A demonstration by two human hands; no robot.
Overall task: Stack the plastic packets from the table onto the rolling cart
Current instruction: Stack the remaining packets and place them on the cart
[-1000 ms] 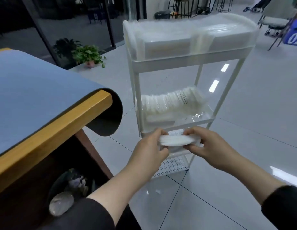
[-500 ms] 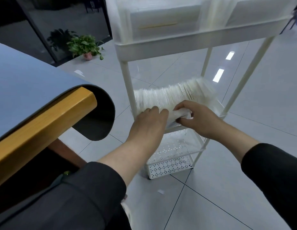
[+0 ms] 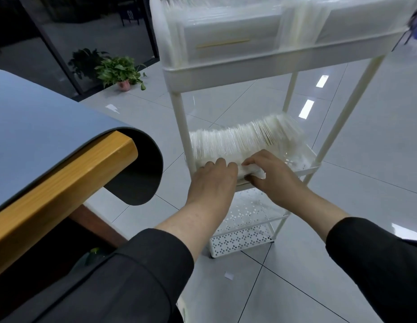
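Right grip (image 3: 270, 176) pinches a thin white plastic packet (image 3: 253, 171); left grip (image 3: 213, 180) curls on its other end, at the white rolling cart's (image 3: 249, 66) middle shelf.

Single head-worn view, looking forward and down, close over cart (image 3: 268, 66) beside table (image 3: 63, 183)

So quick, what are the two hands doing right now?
Left hand: fingers curled on the left end of the bundle of packets at the cart's middle shelf.
Right hand: grips the bundle's right end.
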